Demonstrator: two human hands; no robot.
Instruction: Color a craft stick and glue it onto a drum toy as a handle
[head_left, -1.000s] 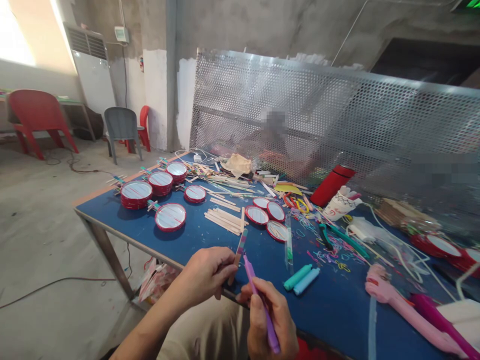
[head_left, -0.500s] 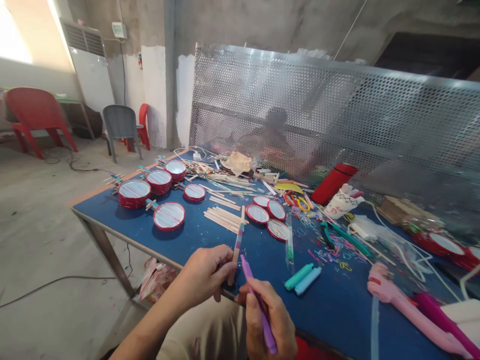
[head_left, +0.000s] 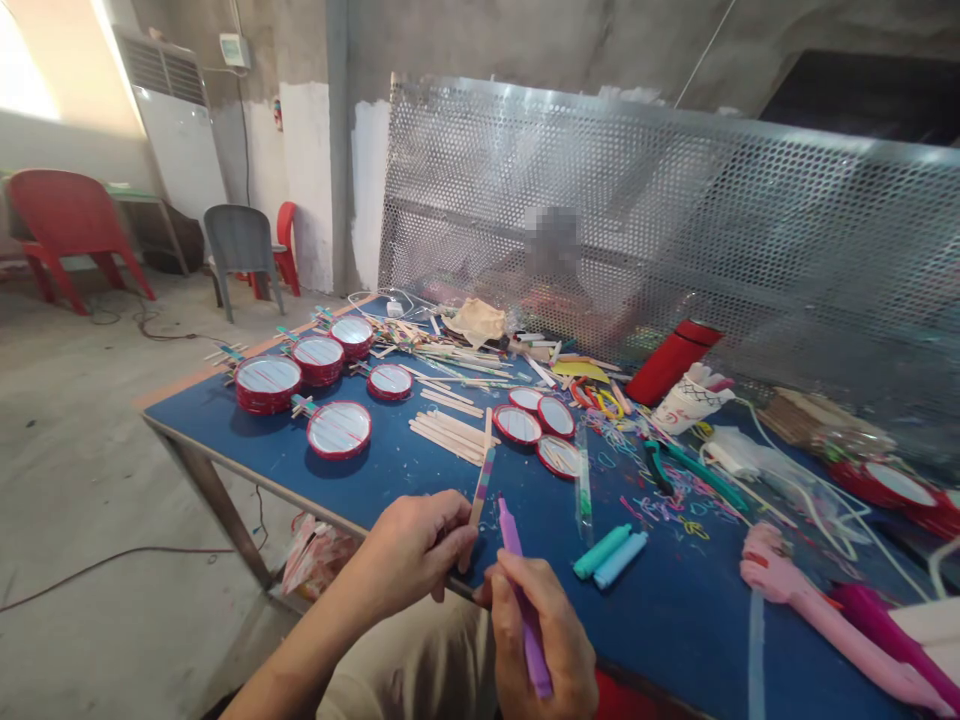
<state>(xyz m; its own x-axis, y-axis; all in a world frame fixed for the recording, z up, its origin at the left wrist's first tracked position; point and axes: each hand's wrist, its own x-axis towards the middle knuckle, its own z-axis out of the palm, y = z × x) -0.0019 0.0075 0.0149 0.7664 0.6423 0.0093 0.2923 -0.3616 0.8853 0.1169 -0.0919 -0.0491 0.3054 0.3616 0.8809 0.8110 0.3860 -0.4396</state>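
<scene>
My left hand (head_left: 424, 545) is closed on a wooden craft stick (head_left: 484, 480) painted with purple and teal bands, held upright at the table's near edge. In my right hand (head_left: 544, 630) is a purple marker (head_left: 517, 565), its dark tip pointing up and just right of the stick, apart from it. Beyond the hands lies a row of plain craft sticks (head_left: 446, 438). To the right rest a green marker (head_left: 604, 550) and a light blue marker (head_left: 621, 560), side by side.
Round red-rimmed drum-like pieces (head_left: 339, 430) stand on the blue table (head_left: 405, 482), some stacked. Rubber bands (head_left: 671, 510), green-handled pliers (head_left: 697, 475), a red bottle (head_left: 675, 360) and a cup of markers (head_left: 690, 400) are at right. A perforated metal panel (head_left: 465, 180) rises behind.
The purple marker's tip has shifted slightly up and right, and now stands a little further from the banded stick. Both hands keep their holds.
</scene>
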